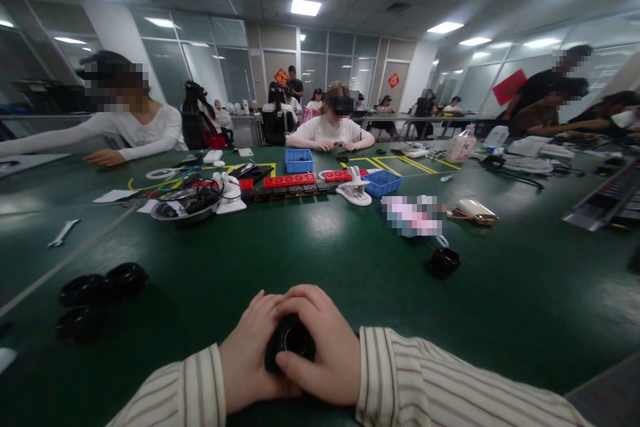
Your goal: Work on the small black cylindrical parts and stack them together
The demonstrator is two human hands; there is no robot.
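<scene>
Low in the head view, close to my body, both hands are wrapped round a black ring-shaped part [295,339] with a round opening in its top. My left hand [253,353] cups its left side, with the fingers reaching past the far side. Over the top and right side curls my right hand [327,347], its thumb lying along the near edge. The hands touch at the fingertips and cover much of the part. Similar black round parts [83,290] sit in a small group at the left. Another black round part [443,261] stands alone at the right.
A wrench [64,233] lies at the left. Across the green table [300,250] stand a metal bowl of cables [185,210], red power strips [290,180], white clips [355,190], blue baskets [384,182] and a gold power bank [477,211]. Other people sit around the table.
</scene>
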